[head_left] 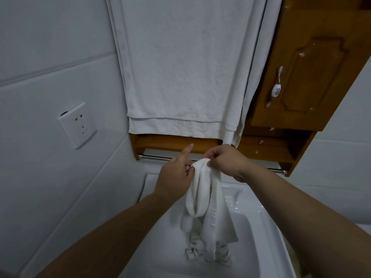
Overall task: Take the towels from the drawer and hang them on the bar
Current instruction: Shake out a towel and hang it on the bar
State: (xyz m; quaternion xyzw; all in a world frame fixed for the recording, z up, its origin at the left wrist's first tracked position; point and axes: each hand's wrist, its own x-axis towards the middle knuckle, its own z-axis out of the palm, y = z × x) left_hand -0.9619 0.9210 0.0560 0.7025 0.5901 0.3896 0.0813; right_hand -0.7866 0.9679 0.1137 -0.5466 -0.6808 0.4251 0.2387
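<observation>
Both hands' grip pinches the towel [206,199] top; cloth hangs below.

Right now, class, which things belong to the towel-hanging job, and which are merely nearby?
Job: bunched white cloth towel, gripped by left hand and right hand; silver metal bar; large white towel already hanging.
Nearby: white plastic wall socket; glossy brown wooden cabinet door; white ceramic basin.

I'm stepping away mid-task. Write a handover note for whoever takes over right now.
Left hand and right hand both pinch the top of a small white towel, which dangles over the sink.
It is just in front of the bar, not yet over it.
Done: a large towel hangs above.
To do: drape the small one over the bar; further towels cannot be seen.
</observation>
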